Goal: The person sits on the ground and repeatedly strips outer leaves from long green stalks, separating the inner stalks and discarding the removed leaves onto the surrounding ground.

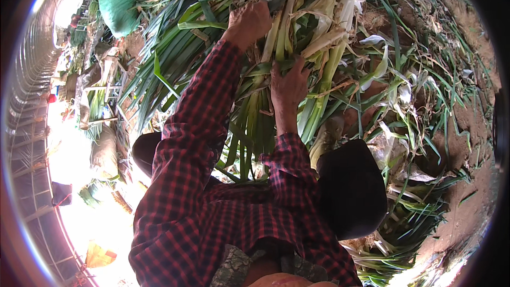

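A large heap of long-leaved green onions, perhaps leeks (171,59), lies before me, dark leaves spreading left. My left hand (249,24) is curled into a fist over the heap, with leaves showing at its sides; its fingertips are hidden. Closer to my body, my right hand (290,87) has its thumb and forefinger on a green leaf (261,68) across a bunch of pale stalks (283,36). The leaves of this bunch (251,123) hang down between my knees. To the right of the hand stand thicker stalks with dry, papery husks (338,28).
A green sack (117,2) lies at the upper left. Stripped leaves and husks (402,87) litter the soil on the right. More onions (414,211) lie beside my dark-clad right knee (352,187). A ribbed sheeting wall (30,99) curves along the left.
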The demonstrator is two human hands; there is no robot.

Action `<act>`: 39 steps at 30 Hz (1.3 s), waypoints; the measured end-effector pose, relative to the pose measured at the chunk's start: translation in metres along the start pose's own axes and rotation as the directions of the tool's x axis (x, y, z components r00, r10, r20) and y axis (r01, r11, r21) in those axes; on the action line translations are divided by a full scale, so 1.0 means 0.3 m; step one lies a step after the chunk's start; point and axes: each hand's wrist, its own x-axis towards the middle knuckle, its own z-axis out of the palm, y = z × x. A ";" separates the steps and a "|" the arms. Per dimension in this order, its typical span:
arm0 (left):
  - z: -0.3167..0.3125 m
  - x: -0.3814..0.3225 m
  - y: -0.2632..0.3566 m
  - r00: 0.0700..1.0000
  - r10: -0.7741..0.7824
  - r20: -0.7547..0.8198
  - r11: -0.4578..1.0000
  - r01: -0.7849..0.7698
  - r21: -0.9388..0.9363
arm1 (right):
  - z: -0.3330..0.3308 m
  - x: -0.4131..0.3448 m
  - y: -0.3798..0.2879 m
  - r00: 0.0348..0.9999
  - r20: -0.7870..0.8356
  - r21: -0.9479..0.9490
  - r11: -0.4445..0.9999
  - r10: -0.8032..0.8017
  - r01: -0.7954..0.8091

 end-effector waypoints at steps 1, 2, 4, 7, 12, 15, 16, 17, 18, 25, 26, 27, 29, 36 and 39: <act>0.007 0.027 0.001 1.000 -0.002 0.000 1.000 0.002 0.002 | 0.005 0.001 0.007 1.000 -0.004 0.062 0.998 0.001 -0.001; 0.013 0.052 0.001 1.000 0.003 -0.012 1.000 -0.003 -0.003 | 0.010 0.002 0.016 1.000 -0.008 0.123 0.992 0.003 -0.002; 0.020 0.107 0.008 0.999 0.025 -0.035 1.000 -0.025 -0.002 | 0.023 0.005 0.032 0.999 0.015 0.207 0.978 0.040 -0.043; 0.004 0.129 0.020 0.998 0.040 -0.050 0.999 -0.039 0.025 | 0.042 0.006 0.052 0.997 0.029 0.402 0.912 0.077 -0.082; -0.091 -0.072 0.007 0.995 -0.050 0.091 0.999 0.050 0.009 | 0.042 0.018 0.099 0.994 0.095 0.725 0.680 0.061 -0.111; -0.111 -0.168 0.004 0.976 -0.066 0.208 0.996 0.052 0.071 | 0.035 0.026 0.138 0.984 0.175 0.750 0.642 0.038 -0.158; -0.106 -0.167 0.004 0.984 -0.039 0.172 0.998 0.030 0.057 | 0.037 0.028 0.149 0.983 0.181 0.764 0.626 0.023 -0.155; -0.095 -0.150 0.009 0.987 -0.029 0.161 0.998 0.020 0.055 | 0.039 0.026 0.158 0.982 0.189 0.788 0.596 0.007 -0.156; -0.083 -0.113 0.014 0.989 -0.013 0.149 0.999 0.005 0.052 | 0.042 0.022 0.165 0.982 0.186 0.805 0.571 0.014 -0.161; -0.056 0.143 0.093 0.996 0.062 0.056 0.998 -0.062 -0.002 | 0.049 -0.038 0.184 0.982 0.187 0.953 0.246 -0.019 -0.177; -0.073 0.133 0.098 0.995 0.045 0.090 0.999 -0.046 0.003 | 0.046 -0.039 0.188 0.985 0.170 0.961 0.222 0.000 -0.166; -0.090 0.109 0.107 0.992 0.043 0.117 0.999 -0.043 -0.002 | 0.043 -0.038 0.193 0.981 0.192 0.946 0.259 0.033 -0.194; -0.128 -0.006 0.085 0.993 0.070 0.091 0.997 -0.073 0.029 | 0.035 -0.027 0.205 0.963 0.234 0.917 0.298 0.135 -0.265; -0.217 -0.558 -0.024 0.956 0.016 0.292 0.999 -0.026 0.029 | -0.011 0.010 0.255 0.840 0.540 0.797 0.284 0.064 -0.534; -0.222 -0.746 -0.022 0.946 0.050 0.319 0.999 -0.043 -0.027 | -0.021 0.006 0.243 0.852 0.524 0.828 0.250 -0.022 -0.503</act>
